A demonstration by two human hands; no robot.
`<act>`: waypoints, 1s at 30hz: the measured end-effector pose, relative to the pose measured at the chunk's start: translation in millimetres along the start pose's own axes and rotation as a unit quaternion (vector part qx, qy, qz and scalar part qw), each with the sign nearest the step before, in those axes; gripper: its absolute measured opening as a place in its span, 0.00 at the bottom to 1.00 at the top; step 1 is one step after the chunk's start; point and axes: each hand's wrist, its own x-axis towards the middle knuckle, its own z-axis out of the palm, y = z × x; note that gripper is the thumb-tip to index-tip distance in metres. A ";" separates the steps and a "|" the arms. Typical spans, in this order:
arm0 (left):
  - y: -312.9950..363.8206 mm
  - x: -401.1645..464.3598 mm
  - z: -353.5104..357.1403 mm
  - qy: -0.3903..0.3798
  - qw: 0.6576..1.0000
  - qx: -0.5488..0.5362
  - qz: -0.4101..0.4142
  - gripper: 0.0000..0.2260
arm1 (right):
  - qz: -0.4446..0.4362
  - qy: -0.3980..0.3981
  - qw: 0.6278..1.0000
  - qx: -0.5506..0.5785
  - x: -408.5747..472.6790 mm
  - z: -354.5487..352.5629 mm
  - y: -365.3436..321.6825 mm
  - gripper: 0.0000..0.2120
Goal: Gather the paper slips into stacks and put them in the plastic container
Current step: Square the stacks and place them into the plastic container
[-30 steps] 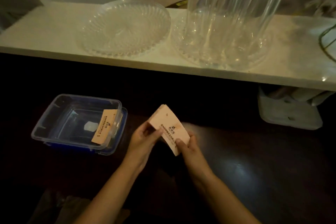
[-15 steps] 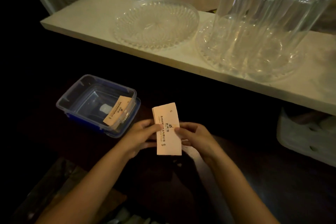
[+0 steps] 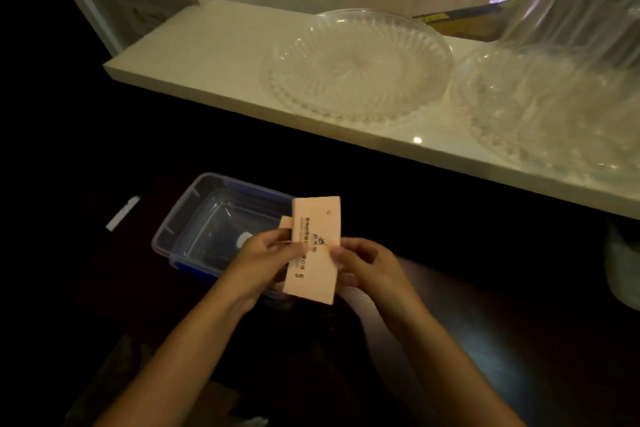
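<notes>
A stack of pale pink paper slips (image 3: 316, 246) with dark print stands on end in both my hands, held over the right end of the clear plastic container (image 3: 194, 215) with a blue base. My left hand (image 3: 268, 258) pinches the stack's left edge with the thumb on its face. On the right edge rests my right hand (image 3: 363, 262), fingers curled behind. A corner of another pink slip (image 3: 284, 222) peeks out behind the stack, leaning on the container's right wall. The container's bottom shows a white round label.
A pale stone shelf (image 3: 214, 55) runs across the back, carrying a cut-glass plate (image 3: 356, 66) and a second glass dish with tall glasses (image 3: 568, 28) on the right. A white strip (image 3: 123, 213) lies on the dark surface left of the container.
My hands have carried the stack left, from beside the container to over its right end. The view has swung left too, so the shelf and glassware sit further right.
</notes>
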 end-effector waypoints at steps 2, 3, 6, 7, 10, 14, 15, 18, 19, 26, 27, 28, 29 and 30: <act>7.3 19.7 -45.5 0.012 1.000 0.008 -0.006 0.06 | -0.070 0.040 0.995 -0.063 14.6 28.2 -5.5 0.14; 10.4 30.4 -68.0 0.019 1.000 0.016 -0.010 0.06 | -0.115 0.072 0.980 -0.142 22.4 39.1 -6.4 0.17; 12.1 62.2 -119.2 0.031 0.998 0.045 -0.036 0.08 | -0.238 0.178 0.845 -0.445 43.2 67.1 2.5 0.22; 9.6 72.4 -129.2 0.021 0.997 0.059 -0.051 0.08 | -0.250 0.197 0.799 -0.511 47.4 77.3 8.6 0.22; -2.9 95.6 -139.4 -0.028 0.989 0.104 -0.106 0.06 | -0.204 0.170 0.748 -0.608 52.5 102.9 27.7 0.22; -17.2 110.7 -134.1 -0.065 0.973 0.159 -0.157 0.05 | -0.153 0.131 0.743 -0.638 59.1 109.2 40.9 0.24; -19.2 112.7 -131.9 -0.073 0.968 0.174 -0.165 0.05 | -0.147 0.128 0.741 -0.642 60.4 108.9 40.8 0.23; -22.7 116.4 -124.6 -0.089 0.961 0.193 -0.179 0.04 | -0.126 0.109 0.731 -0.662 65.5 110.1 37.7 0.21; -23.5 117.2 -122.0 -0.089 0.961 0.190 -0.179 0.04 | -0.122 0.103 0.727 -0.667 67.1 110.9 36.9 0.21; -32.2 111.6 -98.6 -0.076 0.948 0.294 -0.094 0.12 | -0.117 0.099 0.732 -0.664 70.7 110.4 37.6 0.21; -33.6 109.9 -95.2 -0.070 0.949 0.294 -0.089 0.12 | -0.116 0.099 0.733 -0.663 70.9 110.4 37.6 0.21; -34.4 108.3 -92.2 -0.064 0.950 0.291 -0.090 0.13 | -0.114 0.099 0.735 -0.661 71.1 110.4 37.5 0.20; -35.2 106.7 -89.9 -0.058 0.951 0.288 -0.095 0.13 | -0.115 0.099 0.735 -0.661 71.2 110.6 37.2 0.20; -35.7 105.7 -88.1 -0.054 0.951 0.287 -0.099 0.13 | -0.117 0.100 0.735 -0.660 71.3 110.8 36.8 0.19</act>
